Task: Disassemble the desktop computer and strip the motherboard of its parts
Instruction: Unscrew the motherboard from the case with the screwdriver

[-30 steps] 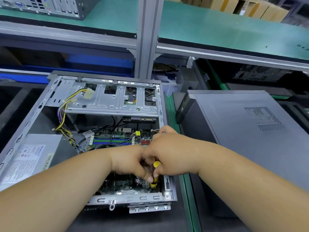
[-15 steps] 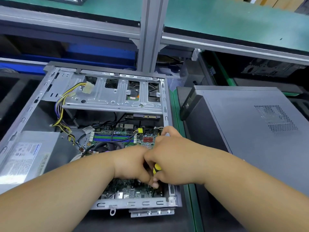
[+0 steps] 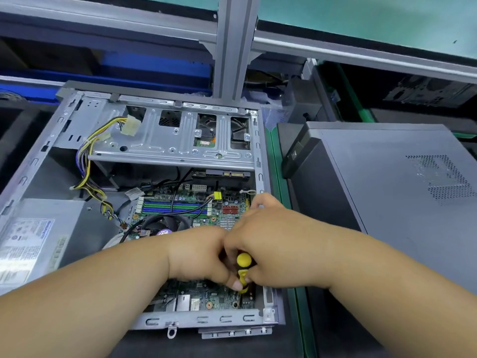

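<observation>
Both hands over open grey steel desktop case (image 3: pixel 154 320): right hand (image 3: pixel 273 244) gripping yellow-black screwdriver (image 3: pixel 243 271), left hand (image 3: pixel 198 257) pinching its shaft, tip at green motherboard (image 3: pixel 206 301) near right corner.

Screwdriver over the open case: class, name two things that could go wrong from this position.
1. The screwdriver, gripped by both the left hand and the right hand, could slip and gouge the motherboard.
2. Loose black cables near the fan might snag as the hands move.
</observation>
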